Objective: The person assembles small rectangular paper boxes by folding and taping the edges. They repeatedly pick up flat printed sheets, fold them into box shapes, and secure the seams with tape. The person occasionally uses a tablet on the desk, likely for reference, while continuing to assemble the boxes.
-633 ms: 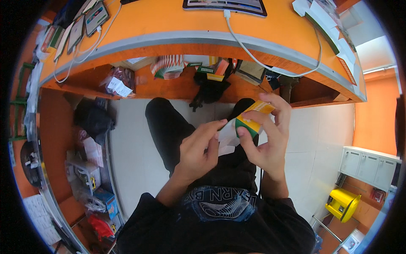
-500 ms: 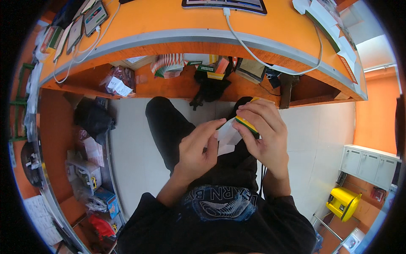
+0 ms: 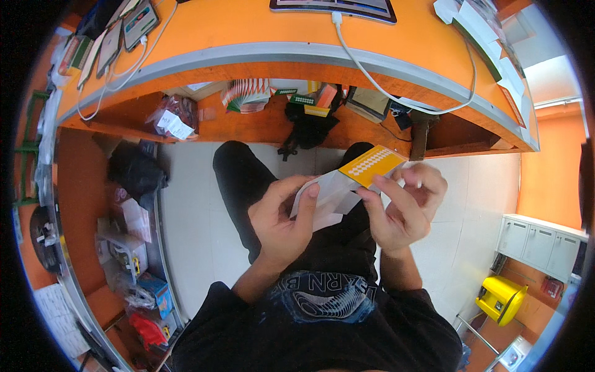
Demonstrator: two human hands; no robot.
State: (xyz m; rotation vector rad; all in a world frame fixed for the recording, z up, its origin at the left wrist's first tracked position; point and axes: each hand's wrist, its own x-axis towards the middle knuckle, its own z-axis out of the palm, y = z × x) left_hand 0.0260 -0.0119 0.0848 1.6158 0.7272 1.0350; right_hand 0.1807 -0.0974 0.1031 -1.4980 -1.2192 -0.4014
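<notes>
In front of my lap, my left hand (image 3: 279,217) is closed on a thin, whitish see-through sleeve (image 3: 330,199), thumb on top and fingers behind. A flat yellow packet (image 3: 372,166) with rows of white shapes lies against the sleeve's upper right end. Whether its lower edge is inside the sleeve or only touching it, I cannot tell. My right hand (image 3: 401,214) pinches the packet's lower right edge between thumb and forefinger. Its other fingers are curled and raised at the packet's right end.
An orange desk (image 3: 242,28) spans the far side, with a tablet (image 3: 338,7) and white cable on top. Its open shelf holds fanned cards (image 3: 246,95), a black cloth bag (image 3: 308,129) and small boxes. Cluttered shelves stand left; a yellow case (image 3: 501,300) and white lockers (image 3: 540,243) are right.
The yellow packet has turned from showing its green and yellow edge to showing its broad yellow face. My right fingers have loosened and shifted right; the left hand has moved slightly left with the sleeve.
</notes>
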